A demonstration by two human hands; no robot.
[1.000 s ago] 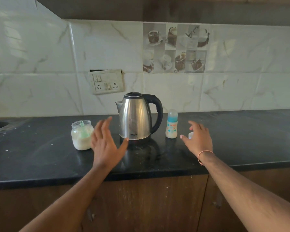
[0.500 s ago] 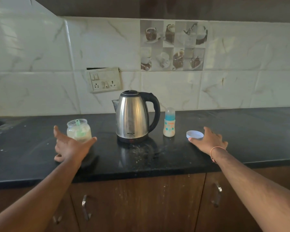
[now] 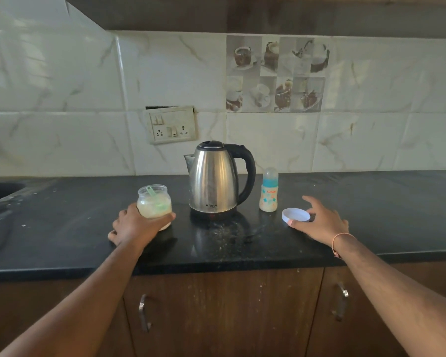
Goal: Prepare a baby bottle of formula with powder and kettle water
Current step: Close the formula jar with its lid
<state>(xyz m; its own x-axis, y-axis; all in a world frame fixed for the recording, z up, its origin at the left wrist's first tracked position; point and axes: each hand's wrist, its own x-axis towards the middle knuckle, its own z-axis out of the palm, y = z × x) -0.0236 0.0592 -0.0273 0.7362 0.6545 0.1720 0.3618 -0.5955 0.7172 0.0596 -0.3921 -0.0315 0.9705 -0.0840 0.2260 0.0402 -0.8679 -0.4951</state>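
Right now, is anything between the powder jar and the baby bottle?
Yes. The kettle stands on the counter directly between the powder jar, gripped by the left hand, and the baby bottle.

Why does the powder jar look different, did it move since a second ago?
Cannot tell: the jar sits about as far left of the kettle as before. The left hand closed around it.

On the table [image 3: 371,202] stand one steel kettle [image 3: 213,179], one baby bottle [image 3: 269,191], one open powder jar [image 3: 154,204] with one green scoop [image 3: 152,193], and one white lid [image 3: 296,215]. Two hands show, left hand [image 3: 134,225] and right hand [image 3: 319,222].
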